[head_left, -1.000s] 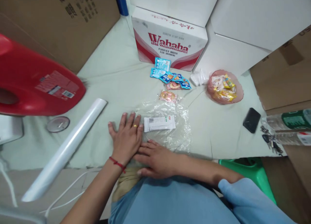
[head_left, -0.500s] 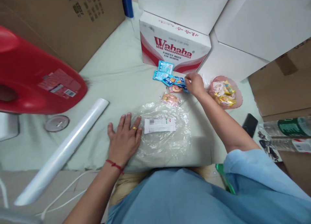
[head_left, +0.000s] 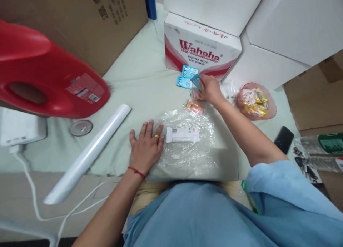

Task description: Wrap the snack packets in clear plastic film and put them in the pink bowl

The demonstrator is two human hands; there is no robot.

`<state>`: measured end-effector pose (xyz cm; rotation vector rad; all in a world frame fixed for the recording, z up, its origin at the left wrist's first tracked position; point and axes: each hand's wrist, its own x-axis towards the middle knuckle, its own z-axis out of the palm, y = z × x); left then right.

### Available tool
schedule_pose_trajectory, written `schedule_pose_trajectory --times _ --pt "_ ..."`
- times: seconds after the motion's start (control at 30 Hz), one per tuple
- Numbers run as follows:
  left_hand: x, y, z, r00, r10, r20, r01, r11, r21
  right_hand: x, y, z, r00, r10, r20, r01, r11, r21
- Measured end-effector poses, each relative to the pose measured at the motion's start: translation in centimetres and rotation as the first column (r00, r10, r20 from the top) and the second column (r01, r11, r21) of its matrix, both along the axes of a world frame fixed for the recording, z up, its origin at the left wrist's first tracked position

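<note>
My right hand [head_left: 211,89] is closed around a blue snack packet [head_left: 196,81], which sticks out past the fingertips; whether more packets are in the grip is hidden. Two light-blue packets [head_left: 189,72] lie just left of it, against the water carton. Under the hand, another pink wrapper is partly covered. A pink-wrapped biscuit [head_left: 194,107] rests nearer to me. My left hand [head_left: 147,145] lies flat, fingers spread, at the left edge of a clear plastic bag [head_left: 187,157]. On that bag sits a white sachet [head_left: 183,134] with a barcode.
Behind stands a Wahaha carton [head_left: 200,50]. A pink bowl [head_left: 271,111] of wrapped snacks is at the right, near a black phone [head_left: 284,139]. On the left are a red jug [head_left: 59,72], a white roll [head_left: 91,150], a round lid [head_left: 81,128] and a white charger [head_left: 24,127].
My right hand has moved left over the packets and now grips a blue one. The dark-blue packets no longer show on the cloth. My left hand stays flat; the view has shifted.
</note>
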<state>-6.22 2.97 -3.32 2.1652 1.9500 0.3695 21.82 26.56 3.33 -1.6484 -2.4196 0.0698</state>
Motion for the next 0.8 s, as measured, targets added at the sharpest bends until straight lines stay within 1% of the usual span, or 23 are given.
schedule_pose_trajectory --times 0.03,0.07,0.1,0.13,0.17,0.2,0.23,0.27,0.3,0.33,0.43,0.5,0.53,0.63,0.8 --pt "0.0 0.0 0.0 1.000 -0.003 -0.001 0.003 1.000 -0.001 0.1 -1.3 0.6 0.996 0.038 -0.080 -0.041 0.998 -0.046" --pt "0.0 0.0 -0.1 1.000 -0.006 -0.003 0.006 1.000 0.000 0.1 -2.8 1.2 0.982 0.100 -0.163 -0.121 0.985 -0.123" --pt "0.0 0.0 -0.1 1.000 -0.007 -0.005 0.007 1.000 0.002 -0.1 -4.4 1.6 0.955 0.178 -0.237 -0.231 0.947 -0.222" --pt "0.0 0.0 -0.2 1.000 -0.007 -0.008 0.007 1.000 0.003 -0.4 -6.0 1.8 0.920 0.252 -0.300 -0.345 0.884 -0.315" --pt "0.0 0.0 -0.2 1.000 -0.005 -0.012 0.005 1.000 0.004 -0.8 -7.6 1.8 0.883 0.309 -0.354 -0.439 0.810 -0.387" --pt "-0.1 0.0 -0.1 1.000 -0.003 -0.016 0.003 1.000 0.005 -1.4 -9.1 1.6 0.852 0.346 -0.393 -0.503 0.749 -0.431" --pt "-0.1 0.0 -0.1 1.000 -0.002 -0.020 0.003 1.000 0.004 -2.0 -10.4 1.1 0.834 0.370 -0.410 -0.538 0.711 -0.452" --pt "0.0 0.0 0.0 1.000 -0.004 -0.026 0.004 1.000 0.002 -2.8 -11.5 0.6 0.829 0.388 -0.402 -0.549 0.699 -0.458" --pt "0.0 0.0 0.0 0.999 -0.006 -0.032 0.006 1.000 -0.001 -3.5 -12.4 0.0 0.836 0.404 -0.371 -0.543 0.706 -0.454" --pt "0.0 0.0 0.1 0.999 -0.011 -0.039 0.010 1.000 -0.004 -4.1 -13.1 -0.6 0.849 0.419 -0.321 -0.526 0.725 -0.444" --pt "0.1 0.0 0.2 0.998 -0.011 -0.058 0.011 1.000 -0.002 -5.5 -14.6 -1.8 0.903 0.404 -0.149 -0.429 0.821 -0.377" --pt "0.1 0.0 0.1 0.998 -0.005 -0.064 0.005 1.000 0.005 -6.0 -15.5 -2.0 0.923 0.375 -0.087 -0.382 0.864 -0.327" --pt "0.1 0.0 0.0 0.998 -0.002 -0.064 0.003 1.000 0.009 -6.1 -15.9 -2.0 0.925 0.374 -0.072 -0.377 0.874 -0.305" --pt "0.1 0.0 -0.1 0.998 0.000 -0.059 0.001 1.000 0.014 -6.3 -17.1 -2.0 0.908 0.418 -0.030 -0.410 0.872 -0.266" --pt "0.1 0.0 -0.2 0.999 -0.002 -0.054 0.003 1.000 0.028 -6.1 -17.7 -2.3 0.901 0.433 0.036 -0.410 0.875 -0.259"
